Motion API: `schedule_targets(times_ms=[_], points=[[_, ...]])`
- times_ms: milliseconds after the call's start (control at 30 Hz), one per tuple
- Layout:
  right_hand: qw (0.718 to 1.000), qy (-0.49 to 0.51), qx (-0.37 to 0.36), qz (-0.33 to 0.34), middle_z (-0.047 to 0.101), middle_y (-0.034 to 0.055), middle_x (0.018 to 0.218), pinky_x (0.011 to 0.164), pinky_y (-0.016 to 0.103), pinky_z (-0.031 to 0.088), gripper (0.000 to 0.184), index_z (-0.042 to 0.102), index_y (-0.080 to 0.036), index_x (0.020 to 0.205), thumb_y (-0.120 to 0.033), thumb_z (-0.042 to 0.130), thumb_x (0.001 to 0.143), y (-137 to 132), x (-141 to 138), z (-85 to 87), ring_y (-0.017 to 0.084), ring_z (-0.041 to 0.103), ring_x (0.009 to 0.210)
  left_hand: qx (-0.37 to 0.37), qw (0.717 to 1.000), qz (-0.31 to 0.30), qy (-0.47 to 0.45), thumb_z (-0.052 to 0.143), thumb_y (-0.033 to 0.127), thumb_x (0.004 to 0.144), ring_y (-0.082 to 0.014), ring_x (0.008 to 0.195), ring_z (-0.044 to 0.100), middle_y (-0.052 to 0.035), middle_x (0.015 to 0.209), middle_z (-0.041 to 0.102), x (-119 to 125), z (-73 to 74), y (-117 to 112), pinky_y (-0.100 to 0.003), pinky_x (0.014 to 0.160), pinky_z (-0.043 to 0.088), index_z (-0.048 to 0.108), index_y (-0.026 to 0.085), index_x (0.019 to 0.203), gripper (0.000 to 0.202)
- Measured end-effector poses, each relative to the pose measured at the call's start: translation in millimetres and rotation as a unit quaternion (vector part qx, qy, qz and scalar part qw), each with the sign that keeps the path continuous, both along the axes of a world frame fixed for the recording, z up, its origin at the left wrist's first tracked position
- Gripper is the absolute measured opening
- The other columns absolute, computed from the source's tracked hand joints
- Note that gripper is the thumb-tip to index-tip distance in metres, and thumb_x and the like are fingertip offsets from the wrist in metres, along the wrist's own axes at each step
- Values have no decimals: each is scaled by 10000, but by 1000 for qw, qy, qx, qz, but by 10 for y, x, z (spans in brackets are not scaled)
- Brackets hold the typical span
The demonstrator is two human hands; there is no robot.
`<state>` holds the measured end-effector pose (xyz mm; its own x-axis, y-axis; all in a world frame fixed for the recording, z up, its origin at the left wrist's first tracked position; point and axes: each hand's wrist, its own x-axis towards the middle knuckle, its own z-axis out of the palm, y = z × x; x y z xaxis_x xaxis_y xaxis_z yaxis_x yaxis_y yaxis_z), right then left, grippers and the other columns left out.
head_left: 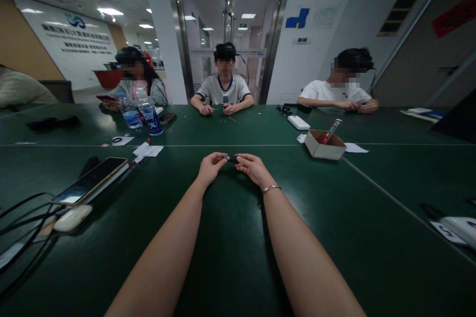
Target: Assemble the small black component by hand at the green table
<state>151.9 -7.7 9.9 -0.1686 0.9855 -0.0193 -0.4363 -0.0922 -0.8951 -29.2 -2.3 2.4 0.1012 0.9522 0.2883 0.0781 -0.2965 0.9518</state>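
Note:
Both my arms reach out over a dark green table. My left hand and my right hand meet at the middle, fingers pinched on a small dark object held between them just above the tabletop. A thin bracelet circles my right wrist. What the small object is I cannot make out.
A phone, a white case and black cables lie at the left. Two water bottles stand further back. A small cardboard box with a pen sits at the right. Three people sit across the table.

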Motion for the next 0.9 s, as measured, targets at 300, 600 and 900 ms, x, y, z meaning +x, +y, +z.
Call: schedule_targets(times_ms=[300,600,900], points=[[1000,-18,8,1,691,63,739,591,210,547,236,721,-113,843,-131,841,640,30,9,-50,114,633,592,-43,999,-2,33,710,400,693,-177,696,612,-78,762,685,-8,6,-5,-283,630,456,677,136,855,312],[999,-11,25,37,688,54,844,711,259,564,315,734,-150,895,-105,834,600,45,26,-76,139,651,711,-50,994,16,100,548,589,769,-140,576,523,-26,631,603,-23,-27,13,-257,574,381,630,157,712,443],[997,-18,53,59,668,32,936,833,303,533,399,745,-190,927,-117,828,544,29,25,-41,154,641,807,-86,988,61,113,459,666,778,-122,474,379,22,493,425,-2,-26,51,-258,497,263,502,184,566,528]])
